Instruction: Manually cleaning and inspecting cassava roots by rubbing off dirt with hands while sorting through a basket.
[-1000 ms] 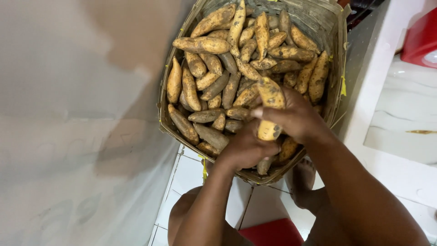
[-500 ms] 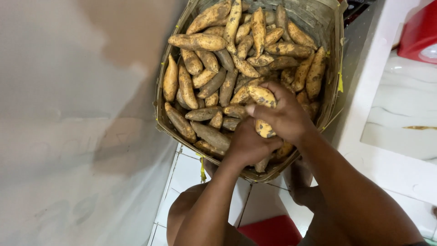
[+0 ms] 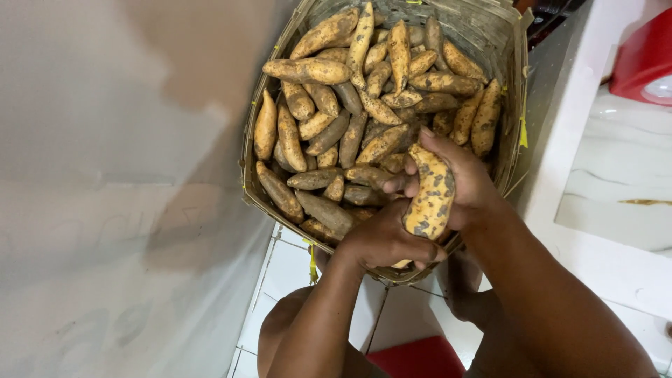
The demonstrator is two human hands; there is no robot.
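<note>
One speckled sweet potato (image 3: 428, 199) is held in both hands over a woven basket (image 3: 514, 91) full of the same tubers.

At far left a pale wall (image 3: 105, 175) is seen, and beyond the fingers lies the heap of sweet potatoes (image 3: 350, 119) in the basket. The left hand (image 3: 381, 241) is curled around the lower end of the held tuber, its fingers (image 3: 420, 252) wrapped narrowly beneath it. The tuber's long axis is set nearly upright in the view, tilted slightly, its lower end toward the person. To the right, the right hand (image 3: 465, 185) is closed on the upper part, fingertips (image 3: 402, 183) pressed along its left edge. Both hands are equally close, touching it. Rightmost, a white counter (image 3: 616, 189) and a red object (image 3: 644, 59) are seen, well apart from the fingers.
</note>
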